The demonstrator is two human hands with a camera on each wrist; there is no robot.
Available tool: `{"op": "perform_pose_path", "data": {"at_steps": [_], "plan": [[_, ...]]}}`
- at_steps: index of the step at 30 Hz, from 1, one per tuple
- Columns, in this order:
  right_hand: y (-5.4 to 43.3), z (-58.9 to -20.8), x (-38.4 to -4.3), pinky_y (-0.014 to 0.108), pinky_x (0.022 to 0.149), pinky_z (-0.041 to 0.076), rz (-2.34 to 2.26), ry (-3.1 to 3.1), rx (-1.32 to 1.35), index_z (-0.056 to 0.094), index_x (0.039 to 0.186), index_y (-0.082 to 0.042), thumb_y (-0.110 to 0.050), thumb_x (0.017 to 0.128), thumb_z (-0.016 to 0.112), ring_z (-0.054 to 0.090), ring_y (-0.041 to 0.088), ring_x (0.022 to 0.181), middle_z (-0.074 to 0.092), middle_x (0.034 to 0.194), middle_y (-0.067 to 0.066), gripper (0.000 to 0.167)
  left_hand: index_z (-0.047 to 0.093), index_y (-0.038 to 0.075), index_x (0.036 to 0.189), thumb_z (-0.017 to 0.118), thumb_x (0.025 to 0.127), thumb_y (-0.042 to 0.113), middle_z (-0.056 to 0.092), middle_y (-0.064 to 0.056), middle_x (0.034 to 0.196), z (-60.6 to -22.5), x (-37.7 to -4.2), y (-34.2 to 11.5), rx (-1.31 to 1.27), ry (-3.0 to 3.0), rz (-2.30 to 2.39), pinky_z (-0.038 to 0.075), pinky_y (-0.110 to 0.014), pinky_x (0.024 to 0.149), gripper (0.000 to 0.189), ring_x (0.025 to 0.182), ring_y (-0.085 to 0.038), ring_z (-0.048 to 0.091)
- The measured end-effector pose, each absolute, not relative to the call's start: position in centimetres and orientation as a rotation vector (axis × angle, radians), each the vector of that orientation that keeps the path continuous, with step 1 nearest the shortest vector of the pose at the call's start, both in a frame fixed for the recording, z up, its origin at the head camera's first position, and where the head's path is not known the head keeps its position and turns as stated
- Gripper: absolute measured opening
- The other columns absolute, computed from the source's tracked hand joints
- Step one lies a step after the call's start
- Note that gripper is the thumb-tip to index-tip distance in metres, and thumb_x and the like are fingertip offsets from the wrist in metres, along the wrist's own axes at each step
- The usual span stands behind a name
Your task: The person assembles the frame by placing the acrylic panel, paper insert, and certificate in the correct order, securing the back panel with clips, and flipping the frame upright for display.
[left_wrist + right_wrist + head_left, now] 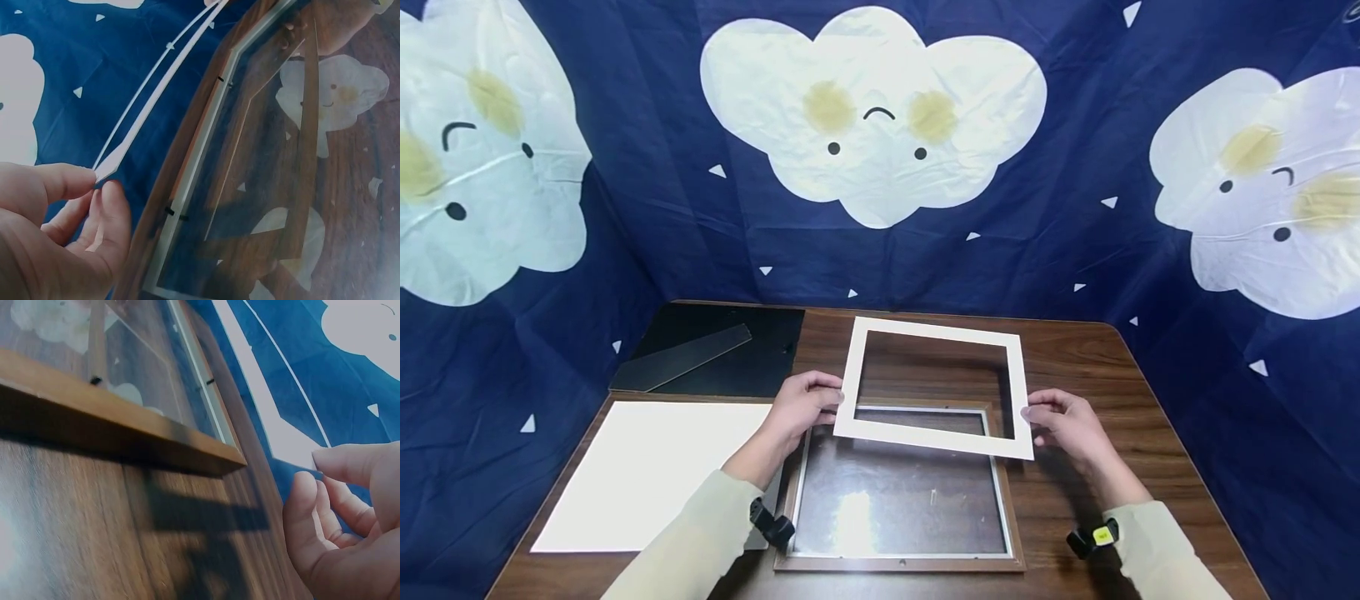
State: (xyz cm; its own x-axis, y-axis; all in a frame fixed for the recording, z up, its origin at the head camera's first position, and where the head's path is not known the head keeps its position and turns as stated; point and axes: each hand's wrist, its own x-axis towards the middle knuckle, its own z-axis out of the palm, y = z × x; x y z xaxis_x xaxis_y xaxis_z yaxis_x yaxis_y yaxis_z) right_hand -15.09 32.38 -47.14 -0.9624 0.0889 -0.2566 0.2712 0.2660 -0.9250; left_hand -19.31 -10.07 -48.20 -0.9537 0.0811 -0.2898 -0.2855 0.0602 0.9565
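A white picture mat [934, 437] with a rectangular opening is held up between both hands, tilted above the table. The left hand [808, 404] pinches its left edge between thumb and fingers; the left wrist view shows the same pinch by the left hand [69, 219]. At the opposite edge the right hand [1067, 425] pinches the mat, and in the right wrist view the right hand [344, 512] grips near a corner. Below lies a brown wooden picture frame [1017, 525] with a clear, reflective pane [910, 500] inside it. The mat hangs apart from the frame's far part.
Left of the frame lies a white sheet [640, 475]. Behind it is a black backing board [760, 350] with a dark strip-like stand [692, 360] on it. The brown wood-grain table [1090, 367] is enclosed by a blue curtain [887, 258] with cloud prints.
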Motion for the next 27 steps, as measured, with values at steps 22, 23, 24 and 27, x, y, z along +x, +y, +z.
{"op": "perform_pose_path", "data": {"at_steps": [22, 23, 24, 27], "plan": [[30.0, -48.3, -13.0, 0.027, 0.056, 0.056, -1.897, 2.253, 0.226, 0.054, 0.133, 0.008, -0.002, 0.093, 0.070, 0.062, 0.012, 0.078, 0.068, 0.087, -0.004, 0.044, 0.067, -0.004, 0.123, 0.066, 0.092, -0.001, 0.067, -0.009, 0.092, -48.2, -15.7, -13.1, -0.175, 2.210, 1.915, 0.060, -0.029, 0.059, 0.031, 0.072, -0.016, 0.064], [29.9, -48.3, -12.9, 0.027, 0.056, 0.056, -1.893, 2.251, 0.221, 0.054, 0.133, 0.008, -0.003, 0.093, 0.070, 0.062, 0.012, 0.078, 0.068, 0.086, -0.004, 0.044, 0.067, -0.004, 0.121, 0.066, 0.092, -0.001, 0.066, -0.009, 0.091, -48.2, -15.6, -13.2, -0.179, 2.213, 1.920, 0.060, -0.029, 0.059, 0.030, 0.071, -0.016, 0.064], [29.8, -48.3, -12.9, 0.027, 0.056, 0.056, -1.895, 2.249, 0.223, 0.054, 0.132, 0.008, -0.003, 0.093, 0.070, 0.062, 0.013, 0.078, 0.068, 0.086, -0.003, 0.043, 0.067, -0.005, 0.120, 0.066, 0.092, -0.001, 0.066, -0.010, 0.090, -48.3, -15.5, -13.3, -0.184, 2.212, 1.927, 0.060, -0.029, 0.059, 0.028, 0.072, -0.016, 0.064], [29.4, -48.3, -12.7, 0.028, 0.054, 0.056, -1.863, 2.281, 0.244, 0.057, 0.129, 0.007, -0.007, 0.094, 0.071, 0.064, 0.016, 0.075, 0.071, 0.086, -0.001, 0.040, 0.068, -0.005, 0.117, 0.066, 0.092, -0.001, 0.067, -0.010, 0.089, -48.4, -15.2, -13.6, -0.206, 2.220, 1.931, 0.061, -0.029, 0.060, 0.025, 0.072, -0.017, 0.065]]}}
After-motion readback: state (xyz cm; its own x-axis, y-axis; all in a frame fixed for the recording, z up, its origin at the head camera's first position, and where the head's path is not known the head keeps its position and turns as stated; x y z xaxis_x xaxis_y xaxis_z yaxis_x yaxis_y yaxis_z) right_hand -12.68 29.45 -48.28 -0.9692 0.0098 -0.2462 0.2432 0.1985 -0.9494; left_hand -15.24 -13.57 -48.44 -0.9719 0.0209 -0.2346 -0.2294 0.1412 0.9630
